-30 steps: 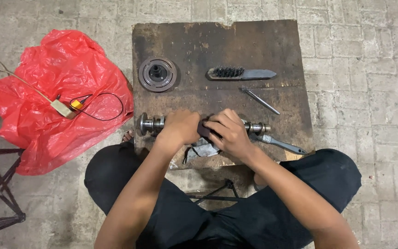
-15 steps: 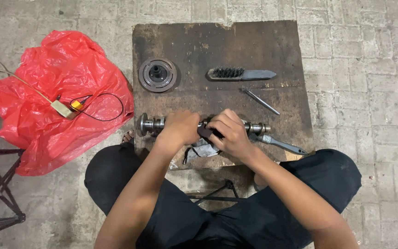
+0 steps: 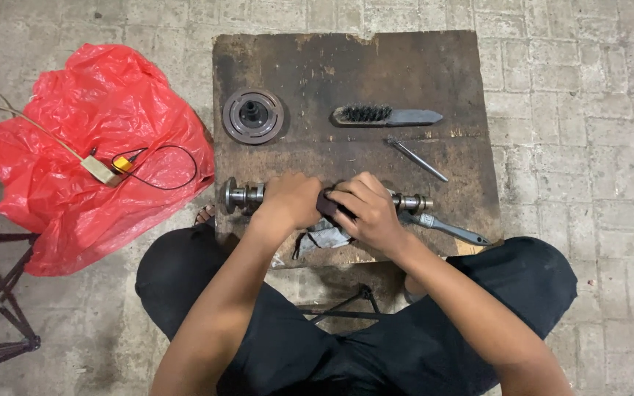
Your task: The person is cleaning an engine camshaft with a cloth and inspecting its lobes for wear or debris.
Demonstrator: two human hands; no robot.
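- My left hand is wrapped over the metal shaft, fingers clamped on it. The shaft lies left to right along the near edge of the dark wooden surface, its ends sticking out past both hands.
- My right hand presses a small dark pad against the middle of the shaft, fingers closed on the pad — what it is exactly I cannot tell.
- To rub well, I judge the left hand should hold the shaft from rolling while the right works in short strokes along it, turning the shaft a little at a time.
- A crumpled rag sits just under my hands at the near edge — handy for wiping.
- Farther off lie a wire brush, a thin rod and a round pulley-like part; a grey-handled tool lies at the near right.
- A red plastic bag is on the floor to the left.
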